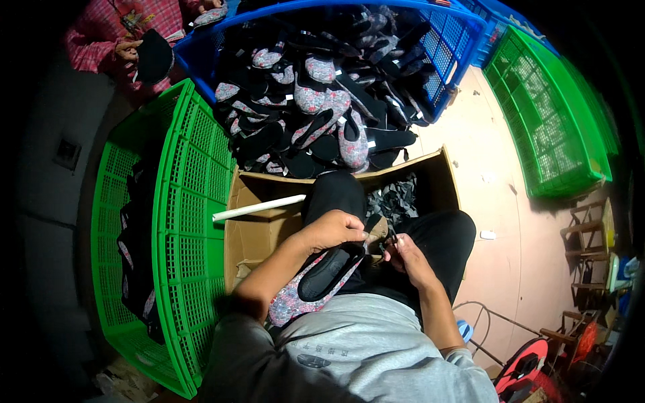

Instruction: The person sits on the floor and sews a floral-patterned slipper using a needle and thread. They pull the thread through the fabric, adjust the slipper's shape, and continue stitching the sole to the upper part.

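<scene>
Sitting over a cardboard box (250,236); left hand (334,230) clamping the toe of a floral cloth shoe (310,282) on the lap, likely for steadying; right hand (408,258) pinching narrow on something small, not clear what; blue crate (463,40) of shoes waiting ahead.

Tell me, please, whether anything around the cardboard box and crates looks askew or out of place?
A white tube lies slanted across the cardboard box, one end jutting over its left wall. The shoes in the blue crate are heaped unevenly. Otherwise nothing stands out.
</scene>
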A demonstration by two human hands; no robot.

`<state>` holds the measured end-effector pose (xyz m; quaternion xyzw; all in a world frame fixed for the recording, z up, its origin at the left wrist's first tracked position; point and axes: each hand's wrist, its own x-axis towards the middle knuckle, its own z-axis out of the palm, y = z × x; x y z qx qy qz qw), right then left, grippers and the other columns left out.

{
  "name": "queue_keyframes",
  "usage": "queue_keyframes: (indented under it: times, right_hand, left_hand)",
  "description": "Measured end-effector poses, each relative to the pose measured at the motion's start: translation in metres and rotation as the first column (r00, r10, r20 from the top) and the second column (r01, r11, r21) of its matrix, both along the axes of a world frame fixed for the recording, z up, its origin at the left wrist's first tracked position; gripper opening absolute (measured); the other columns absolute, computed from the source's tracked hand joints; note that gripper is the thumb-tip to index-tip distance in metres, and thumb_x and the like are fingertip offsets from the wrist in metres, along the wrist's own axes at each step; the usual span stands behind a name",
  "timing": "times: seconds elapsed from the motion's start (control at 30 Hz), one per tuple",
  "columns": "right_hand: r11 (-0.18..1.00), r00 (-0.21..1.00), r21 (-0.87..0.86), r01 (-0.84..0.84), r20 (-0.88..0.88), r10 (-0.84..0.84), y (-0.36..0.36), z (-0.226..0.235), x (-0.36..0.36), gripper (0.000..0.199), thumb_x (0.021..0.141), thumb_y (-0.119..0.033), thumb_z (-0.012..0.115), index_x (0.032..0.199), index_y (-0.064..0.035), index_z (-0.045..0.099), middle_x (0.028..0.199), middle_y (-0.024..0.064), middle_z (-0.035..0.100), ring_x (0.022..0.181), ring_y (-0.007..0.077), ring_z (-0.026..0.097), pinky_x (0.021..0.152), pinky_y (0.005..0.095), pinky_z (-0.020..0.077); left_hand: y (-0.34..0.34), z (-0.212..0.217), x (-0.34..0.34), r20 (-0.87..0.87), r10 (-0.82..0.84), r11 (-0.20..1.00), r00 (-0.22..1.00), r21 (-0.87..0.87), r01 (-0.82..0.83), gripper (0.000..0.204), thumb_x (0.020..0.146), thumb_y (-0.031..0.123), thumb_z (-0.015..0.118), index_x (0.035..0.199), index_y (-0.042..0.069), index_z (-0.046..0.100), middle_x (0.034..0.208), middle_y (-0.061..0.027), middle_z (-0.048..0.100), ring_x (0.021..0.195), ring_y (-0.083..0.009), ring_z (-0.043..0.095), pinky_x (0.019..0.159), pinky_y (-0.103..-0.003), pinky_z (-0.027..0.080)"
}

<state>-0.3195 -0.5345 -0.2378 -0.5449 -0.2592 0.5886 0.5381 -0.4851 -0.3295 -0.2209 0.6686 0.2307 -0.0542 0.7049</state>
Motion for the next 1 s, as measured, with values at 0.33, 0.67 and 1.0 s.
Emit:
queue_keyframes:
  times: [0.33,0.67,1.0]
  right_hand:
    - [0.979,0.968,0.013,-0.202,-0.149,0.201,-0.003,0.020,-0.009,0.027,0.097,-0.031,0.058,0.109,-0.0083,0.052,0.081,0.0010,0.054,0.057,0.0042,0.041,0.048,0.0181,0.0313]
    - [0.985,0.977,0.027,-0.170,-0.130,0.172,0.009,0.029,-0.014,0.026,0.098,-0.032,0.057,0.108,-0.0075,0.054,0.080,-0.0013,0.055,0.058,0.0029,0.040,0.050,0.0171,0.0315]
    - [0.973,0.975,-0.080,-0.216,-0.069,0.211,0.019,0.041,-0.022,0.020,0.097,-0.031,0.057,0.101,-0.0115,0.054,0.076,-0.0016,0.055,0.055,0.0024,0.040,0.048,0.0162,0.0280]
  left_hand:
    - [0.006,-0.004,0.004,-0.044,0.125,0.946,0.991,-0.295,-0.132,0.017,0.090,0.014,0.068,0.097,-0.002,0.069,0.093,-0.0053,0.069,0.088,-0.0114,0.063,0.083,-0.025,0.048]
    - [0.007,-0.003,0.006,-0.025,0.217,0.885,0.976,-0.416,-0.208,0.012,0.086,0.009,0.071,0.094,0.000,0.067,0.087,-0.0025,0.067,0.079,-0.0097,0.062,0.074,-0.023,0.050]
    - [0.003,-0.009,-0.003,0.049,0.243,0.932,0.969,-0.288,-0.219,0.021,0.084,0.014,0.071,0.097,-0.002,0.069,0.086,-0.0069,0.069,0.076,-0.0134,0.063,0.072,-0.028,0.051]
